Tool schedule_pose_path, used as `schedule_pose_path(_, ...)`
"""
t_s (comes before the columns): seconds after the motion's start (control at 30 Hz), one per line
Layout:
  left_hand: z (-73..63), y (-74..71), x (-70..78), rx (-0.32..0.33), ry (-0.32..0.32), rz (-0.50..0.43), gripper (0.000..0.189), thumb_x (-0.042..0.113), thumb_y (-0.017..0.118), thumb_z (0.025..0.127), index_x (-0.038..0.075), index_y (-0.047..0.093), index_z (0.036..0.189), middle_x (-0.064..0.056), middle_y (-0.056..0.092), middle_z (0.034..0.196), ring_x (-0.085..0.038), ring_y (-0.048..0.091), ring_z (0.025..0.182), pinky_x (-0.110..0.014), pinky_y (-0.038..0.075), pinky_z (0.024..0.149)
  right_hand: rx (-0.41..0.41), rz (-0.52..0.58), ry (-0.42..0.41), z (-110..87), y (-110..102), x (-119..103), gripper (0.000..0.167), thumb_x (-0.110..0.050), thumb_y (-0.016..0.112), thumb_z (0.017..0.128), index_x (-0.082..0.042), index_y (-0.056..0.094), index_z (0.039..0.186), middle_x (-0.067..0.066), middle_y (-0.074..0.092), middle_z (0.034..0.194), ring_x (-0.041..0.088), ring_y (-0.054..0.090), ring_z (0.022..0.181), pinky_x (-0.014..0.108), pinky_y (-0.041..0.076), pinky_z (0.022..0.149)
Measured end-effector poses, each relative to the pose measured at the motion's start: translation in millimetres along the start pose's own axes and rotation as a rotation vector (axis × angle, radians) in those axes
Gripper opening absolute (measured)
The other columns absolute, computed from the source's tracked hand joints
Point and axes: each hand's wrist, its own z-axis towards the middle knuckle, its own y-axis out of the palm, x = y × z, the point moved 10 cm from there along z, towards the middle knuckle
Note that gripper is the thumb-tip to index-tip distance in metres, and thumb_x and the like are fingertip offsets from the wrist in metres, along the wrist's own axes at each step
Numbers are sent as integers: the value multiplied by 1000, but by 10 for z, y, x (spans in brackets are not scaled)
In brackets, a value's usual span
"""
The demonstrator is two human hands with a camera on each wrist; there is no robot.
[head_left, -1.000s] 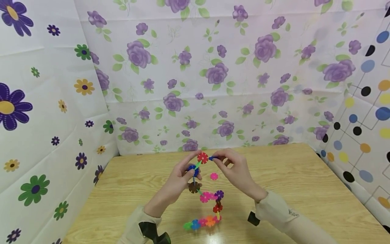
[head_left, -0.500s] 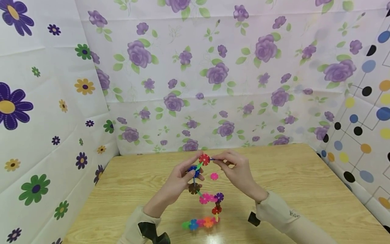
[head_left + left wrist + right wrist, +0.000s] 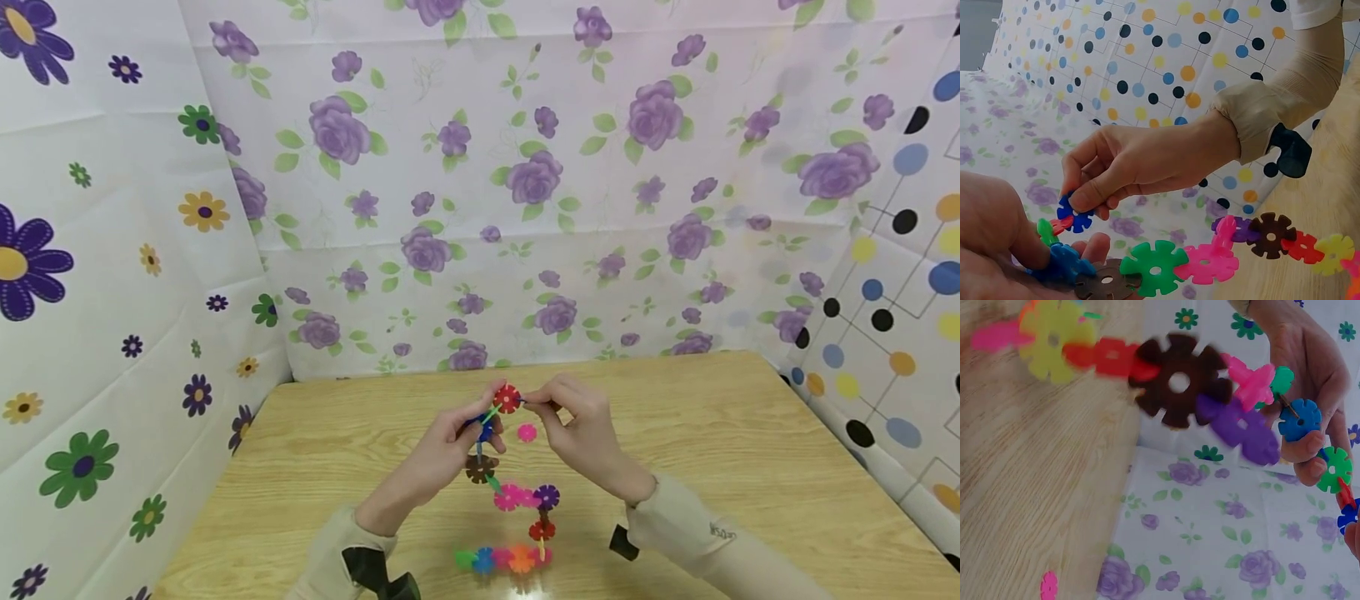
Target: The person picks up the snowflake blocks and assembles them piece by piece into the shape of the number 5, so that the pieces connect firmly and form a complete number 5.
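In the head view, my left hand (image 3: 423, 458) grips the upper part of a chain of interlocking notched plastic discs, around a blue disc (image 3: 484, 431). A red disc (image 3: 507, 398) sits at the chain's top end, tied to the blue one by a green disc (image 3: 491, 414). My right hand (image 3: 585, 429) pinches a dark blue disc (image 3: 1079, 220) edge-on against the red disc. Below the left hand the chain runs down through a brown disc (image 3: 480, 470), pink discs (image 3: 507, 497), a purple disc (image 3: 547, 497) and a lower red disc (image 3: 542, 530).
A loose pink disc (image 3: 527, 432) lies on the wooden table (image 3: 337, 433) beyond the chain. The chain's lower end, with an orange disc (image 3: 522, 558) and a green disc (image 3: 465, 559), hangs low over the table near me. Patterned cloth walls (image 3: 450, 208) surround the table.
The dark blue disc in my right hand has closed the small gap to the red disc and meets its edge. My left hand's fingers and the chain have dropped slightly.
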Motion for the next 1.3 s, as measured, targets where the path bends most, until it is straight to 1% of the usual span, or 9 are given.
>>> schedule_pose_path(0.03,-1,-3,0,2,-2,1,55,0,25,105,26,26,153,-21,52,113,-16,62,89,-29,56,75,1,0,-2,4,0,-10,20,10,71,79,-10,70,82,3,66,76,9,58,60,14,48,57)
schedule_pose_path(0.13,0,-5,-12,-2,-18,-44,55,1,25,105,28,26,153,-18,52,110,-18,61,90,-35,58,78,8,6,6,18,-4,-24,19,10,71,80,-9,70,82,3,66,75,9,58,61,13,48,57)
schedule_pose_path(0.3,-7,-23,-30,-6,-35,-129,54,5,27,106,31,25,153,-10,51,112,-18,61,93,-43,58,84,15,62,11,52,-15,-12,20,11,72,78,-8,72,84,5,68,76,9,60,61,14,50,59)
schedule_pose_path(0.5,-18,-28,-10,-11,-35,-169,51,4,31,105,27,29,151,-14,53,117,-25,62,98,-49,58,82,-18,124,37,50,7,56,22,11,72,78,-7,74,90,4,69,80,10,61,66,14,53,63)
schedule_pose_path(0.63,-23,-13,-6,-39,-30,-208,50,4,33,105,25,30,150,-14,52,120,-23,63,98,-49,58,81,-41,139,55,23,28,87,22,10,72,79,-9,75,91,5,69,82,11,63,68,15,54,63)
schedule_pose_path(0.77,-24,-3,-5,-69,-22,-263,47,12,37,105,22,29,150,-9,54,118,-21,64,97,-51,57,82,-55,137,74,8,46,107,19,7,72,80,-8,74,90,4,69,83,10,63,69,16,54,61)
schedule_pose_path(1.07,-27,-16,-4,-61,-47,-267,47,21,43,105,26,30,150,-8,56,116,-21,66,95,-50,57,82,-73,161,73,11,70,122,16,5,72,82,-8,73,92,5,69,86,10,64,73,17,53,58)
schedule_pose_path(1.17,-27,-22,15,-66,-40,-258,48,22,41,105,28,30,151,-7,56,116,-22,66,96,-50,57,82,-87,158,84,6,89,144,20,4,72,83,-10,71,96,5,69,90,10,63,75,17,52,57)
schedule_pose_path(1.3,-33,-15,42,-79,-31,-258,49,23,40,105,28,28,152,-6,56,117,-23,65,97,-50,57,82,-102,137,117,-16,115,186,28,2,73,82,-11,68,106,6,68,96,10,64,74,18,53,55)
